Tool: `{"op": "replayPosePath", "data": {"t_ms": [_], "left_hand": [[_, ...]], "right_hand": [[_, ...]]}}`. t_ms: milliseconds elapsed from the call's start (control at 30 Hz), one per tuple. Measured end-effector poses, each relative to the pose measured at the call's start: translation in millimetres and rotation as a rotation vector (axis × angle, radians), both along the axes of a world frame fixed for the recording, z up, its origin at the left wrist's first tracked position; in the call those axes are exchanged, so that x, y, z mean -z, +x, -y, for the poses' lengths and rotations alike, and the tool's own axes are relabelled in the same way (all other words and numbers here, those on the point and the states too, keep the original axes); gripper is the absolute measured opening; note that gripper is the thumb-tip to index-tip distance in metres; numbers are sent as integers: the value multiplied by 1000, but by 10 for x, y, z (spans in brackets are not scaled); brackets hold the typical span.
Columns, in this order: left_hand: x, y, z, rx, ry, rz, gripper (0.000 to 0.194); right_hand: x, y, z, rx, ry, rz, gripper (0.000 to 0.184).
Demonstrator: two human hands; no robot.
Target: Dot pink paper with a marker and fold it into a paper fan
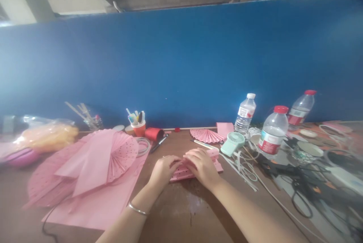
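Observation:
In the middle of the table lies a strip of pink paper point(184, 173) with small dark dots, folded into narrow pleats. My left hand point(166, 171) grips its left part, fingers bent over the paper. Across its right part my right hand point(202, 167) presses down, with thumb and fingers closed on the folds. The two hands nearly meet and cover much of the paper. Just behind lies a slim pale stick-like pen point(205, 145). A small pleated pink fan point(207, 136) rests farther back.
Left are large pink paper fans point(121, 156) on a pink sheet point(93, 212). Behind stand a cup of pens point(138, 129) and a red spool point(154, 134). To the right are a mint handheld fan point(233, 143), bottles point(272, 133) and tangled cables point(246, 171). A blue partition point(181, 65) closes the back.

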State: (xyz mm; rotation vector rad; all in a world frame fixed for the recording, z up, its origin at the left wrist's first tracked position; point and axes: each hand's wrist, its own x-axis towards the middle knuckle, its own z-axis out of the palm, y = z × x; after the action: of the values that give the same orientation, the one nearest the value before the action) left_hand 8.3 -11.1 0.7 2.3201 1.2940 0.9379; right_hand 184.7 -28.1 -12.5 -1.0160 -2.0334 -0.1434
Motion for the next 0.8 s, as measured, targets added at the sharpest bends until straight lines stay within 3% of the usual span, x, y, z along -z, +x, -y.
{"op": "replayPosePath", "data": {"t_ms": [167,367,600,800], "left_hand": [[19,21,21,-6,-17,-14,18],[1,-31,-33,-83,-66,126,17],[6,1,-12,-13,-96,127,19],[22,-38,-60,-62,-154,181,17]], "right_hand": [[10,-12,-3,-31,-16,-14,15],[22,78,-54,22,-87,-37,16],[-8,46,-23,-11,-109,22,17],[-10,135,-74,11,-147,31,19]]}}
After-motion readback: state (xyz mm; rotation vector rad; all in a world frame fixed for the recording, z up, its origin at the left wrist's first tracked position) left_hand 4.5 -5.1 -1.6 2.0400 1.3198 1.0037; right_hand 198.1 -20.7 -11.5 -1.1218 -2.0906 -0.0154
